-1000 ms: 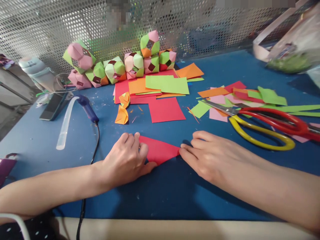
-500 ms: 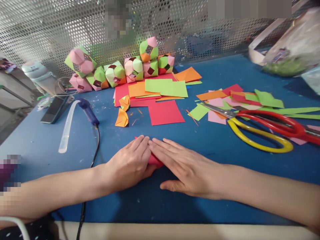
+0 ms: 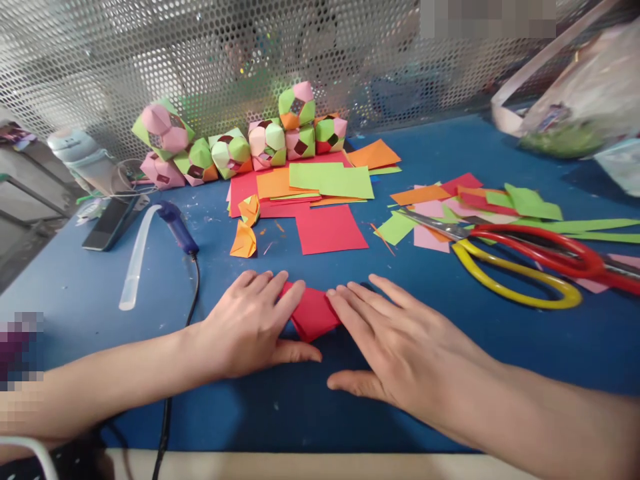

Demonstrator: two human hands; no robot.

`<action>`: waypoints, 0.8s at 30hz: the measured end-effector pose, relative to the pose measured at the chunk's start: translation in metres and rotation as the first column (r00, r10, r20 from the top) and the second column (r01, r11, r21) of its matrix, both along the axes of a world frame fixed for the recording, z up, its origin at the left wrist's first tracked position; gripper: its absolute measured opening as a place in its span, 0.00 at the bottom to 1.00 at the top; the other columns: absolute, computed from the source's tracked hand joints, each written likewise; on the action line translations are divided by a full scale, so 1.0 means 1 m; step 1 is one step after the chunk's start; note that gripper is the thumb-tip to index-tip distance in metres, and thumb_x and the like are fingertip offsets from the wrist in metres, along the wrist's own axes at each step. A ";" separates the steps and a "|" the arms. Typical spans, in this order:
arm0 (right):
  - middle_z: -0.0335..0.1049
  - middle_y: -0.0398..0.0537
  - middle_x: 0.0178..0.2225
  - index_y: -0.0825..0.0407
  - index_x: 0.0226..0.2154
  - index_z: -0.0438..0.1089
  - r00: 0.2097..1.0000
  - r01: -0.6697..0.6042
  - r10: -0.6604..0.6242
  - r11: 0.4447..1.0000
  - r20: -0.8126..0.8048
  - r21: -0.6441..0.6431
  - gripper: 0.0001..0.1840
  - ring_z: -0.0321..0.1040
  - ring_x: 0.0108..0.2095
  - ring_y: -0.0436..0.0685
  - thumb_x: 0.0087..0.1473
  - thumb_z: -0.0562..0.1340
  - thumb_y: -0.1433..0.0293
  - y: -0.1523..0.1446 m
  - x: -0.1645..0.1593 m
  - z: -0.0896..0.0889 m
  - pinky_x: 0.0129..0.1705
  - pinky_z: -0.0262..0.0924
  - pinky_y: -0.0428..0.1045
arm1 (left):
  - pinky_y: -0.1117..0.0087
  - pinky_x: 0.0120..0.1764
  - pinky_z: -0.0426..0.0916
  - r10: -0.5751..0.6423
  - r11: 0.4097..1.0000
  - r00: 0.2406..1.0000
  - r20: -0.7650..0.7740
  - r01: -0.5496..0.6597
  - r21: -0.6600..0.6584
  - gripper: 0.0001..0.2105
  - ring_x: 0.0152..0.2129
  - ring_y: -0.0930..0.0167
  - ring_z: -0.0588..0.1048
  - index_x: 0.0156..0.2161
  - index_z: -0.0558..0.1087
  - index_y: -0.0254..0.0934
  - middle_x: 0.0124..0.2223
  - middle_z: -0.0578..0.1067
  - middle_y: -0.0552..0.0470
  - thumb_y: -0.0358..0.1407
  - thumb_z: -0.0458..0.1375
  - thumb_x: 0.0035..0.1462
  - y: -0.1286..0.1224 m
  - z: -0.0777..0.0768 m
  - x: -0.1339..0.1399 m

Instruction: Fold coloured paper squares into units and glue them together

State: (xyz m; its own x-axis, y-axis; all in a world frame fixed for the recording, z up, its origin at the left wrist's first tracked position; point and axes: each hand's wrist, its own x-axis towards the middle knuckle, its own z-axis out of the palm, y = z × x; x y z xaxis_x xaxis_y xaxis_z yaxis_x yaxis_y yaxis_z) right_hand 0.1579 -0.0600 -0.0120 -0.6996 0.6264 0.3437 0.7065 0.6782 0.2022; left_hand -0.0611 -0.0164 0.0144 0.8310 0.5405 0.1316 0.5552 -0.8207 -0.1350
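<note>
A folded piece of red paper lies on the blue table between my hands. My left hand rests over its left part, fingers stretched out and thumb reaching along the near side. At the paper's right edge are the fingertips of my right hand, which lies flat with its thumb spread away. Parts of the paper are hidden under my fingers. Just beyond it lies a flat red square of paper. Small folded orange paper pieces sit to the left of that square.
Scissors with red and yellow handles lie at the right, by cut paper scraps. A blue glue gun with a black cord is at the left, near a phone. Folded paper balls line the mesh panel.
My hands have moved apart, the right one to the right and the left one slightly left. More of the red paper shows between them.
</note>
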 end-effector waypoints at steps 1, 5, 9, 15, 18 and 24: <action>0.68 0.71 0.46 0.70 0.49 0.65 1.000 0.009 -0.010 1.000 -0.025 -0.007 0.39 0.67 0.48 0.69 0.56 0.49 0.49 0.002 0.000 0.002 0.48 0.60 0.62 | 0.54 0.40 0.68 -0.017 1.000 1.000 0.018 0.017 -0.021 0.38 0.43 0.53 0.73 0.51 0.65 0.27 0.51 0.70 0.31 0.61 0.44 0.50 0.002 0.002 -0.001; 0.64 0.68 0.51 0.69 0.52 0.61 0.994 0.036 -0.039 0.999 -0.107 -0.029 0.35 0.63 0.51 0.68 0.57 0.51 0.53 0.013 0.003 0.007 0.50 0.59 0.62 | 0.59 0.38 0.67 -0.050 0.998 0.994 0.100 0.054 -0.041 0.27 0.39 0.60 0.73 0.51 0.65 0.30 0.48 0.73 0.36 0.51 0.50 0.56 0.010 0.003 -0.002; 0.61 0.65 0.54 0.67 0.55 0.57 0.983 0.033 -0.044 0.997 -0.180 -0.064 0.31 0.60 0.54 0.66 0.57 0.54 0.59 0.023 0.007 0.010 0.53 0.57 0.62 | 0.68 0.34 0.67 -0.017 0.993 0.976 0.219 0.042 -0.111 0.10 0.32 0.69 0.73 0.38 0.70 0.32 0.36 0.75 0.44 0.31 0.47 0.60 0.015 -0.002 -0.003; 0.48 0.61 0.61 0.56 0.61 0.45 0.844 0.058 -0.190 0.962 -0.502 -0.266 0.34 0.50 0.60 0.64 0.54 0.57 0.70 0.038 0.008 0.007 0.57 0.54 0.61 | 0.75 0.29 0.62 0.291 0.906 0.852 0.436 -0.098 -0.413 0.07 0.25 0.75 0.67 0.29 0.67 0.34 0.28 0.69 0.53 0.30 0.50 0.57 0.015 0.003 0.000; 0.40 0.57 0.64 0.48 0.62 0.39 0.623 -0.042 -0.376 0.859 -0.686 -0.510 0.40 0.55 0.57 0.64 0.52 0.59 0.69 0.046 0.006 0.000 0.52 0.60 0.60 | 0.76 0.23 0.58 0.524 0.753 0.740 0.422 -0.171 -0.635 0.05 0.20 0.77 0.63 0.29 0.66 0.34 0.23 0.64 0.58 0.32 0.53 0.55 0.014 0.004 0.003; 0.61 0.54 0.54 0.43 0.61 0.42 0.359 -0.429 -0.597 0.577 -0.717 -0.695 0.38 0.67 0.46 0.59 0.52 0.59 0.71 0.046 -0.001 -0.006 0.44 0.67 0.57 | 0.72 0.34 0.68 0.791 0.334 0.467 0.396 0.213 -0.918 0.11 0.31 0.72 0.74 0.41 0.66 0.36 0.37 0.75 0.52 0.35 0.58 0.52 0.013 -0.001 0.010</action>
